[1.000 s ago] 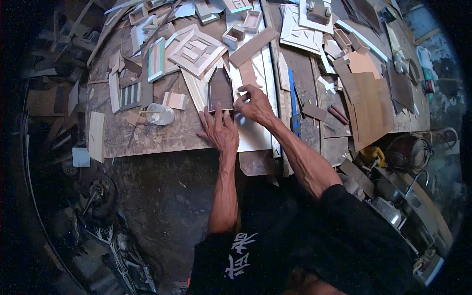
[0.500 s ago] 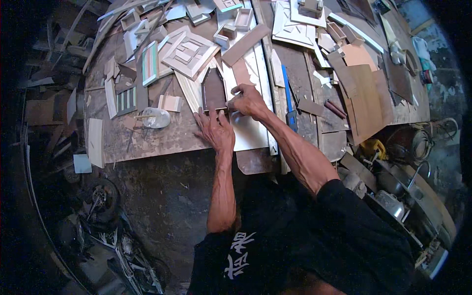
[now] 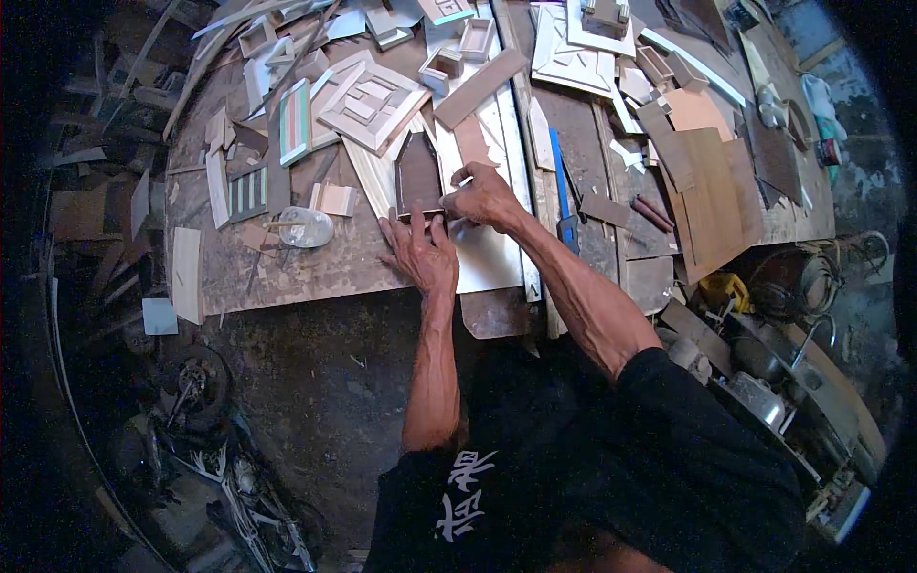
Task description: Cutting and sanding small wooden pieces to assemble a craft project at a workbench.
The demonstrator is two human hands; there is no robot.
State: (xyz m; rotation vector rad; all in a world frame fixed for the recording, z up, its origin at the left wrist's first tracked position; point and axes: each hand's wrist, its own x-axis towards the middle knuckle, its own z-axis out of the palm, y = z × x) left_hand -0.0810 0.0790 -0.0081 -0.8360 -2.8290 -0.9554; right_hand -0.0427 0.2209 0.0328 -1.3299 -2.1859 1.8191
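Observation:
A dark brown, house-shaped wooden panel with a pointed far end and thin edging lies on the workbench in front of me. My left hand rests at its near edge, fingers spread and fingertips touching the wood. At the panel's near right corner, my right hand has its fingers curled in a pinch on the edge. Its fingertips are partly hidden. Pale wood strips stick out on the panel's left, and a shiny metal sheet lies under and beside my right hand.
A clear tub with a stick across it stands to the left. Beyond are a framed wooden panel and small open boxes. A blue cutter and brown veneer sheets lie right. The bench's front edge is close.
The view has shifted very slightly. Both hands stay at the same near end of the brown panel, with almost no visible movement.

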